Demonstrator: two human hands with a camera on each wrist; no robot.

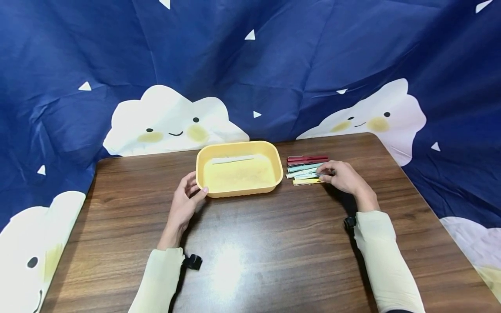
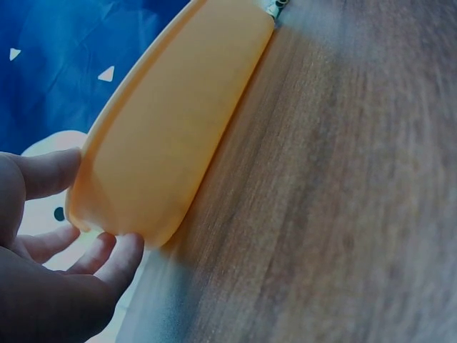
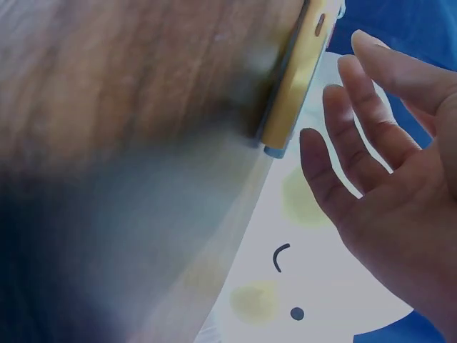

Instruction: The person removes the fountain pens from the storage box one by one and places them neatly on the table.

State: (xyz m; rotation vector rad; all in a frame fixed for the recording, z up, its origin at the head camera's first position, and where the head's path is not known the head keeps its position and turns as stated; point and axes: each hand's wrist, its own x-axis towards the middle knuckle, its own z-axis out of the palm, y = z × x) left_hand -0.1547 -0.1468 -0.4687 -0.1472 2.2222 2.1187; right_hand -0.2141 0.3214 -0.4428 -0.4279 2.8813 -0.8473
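Note:
A shallow yellow plastic basin sits near the table's far edge with a white pen lying in it. My left hand holds its near left corner, the thumb at the rim and the other fingers against the outer wall. To the basin's right lies a row of pens: dark red pens at the back, then a teal pen, pale ones and a yellow pen in front. At their right ends hovers my right hand, fingers loosely bent and apart from the yellow pen.
The brown wooden table ends just behind the basin and pens. A blue curtain with smiling clouds hangs behind and around it. Each wrist wears a small black camera, seen on the left and right.

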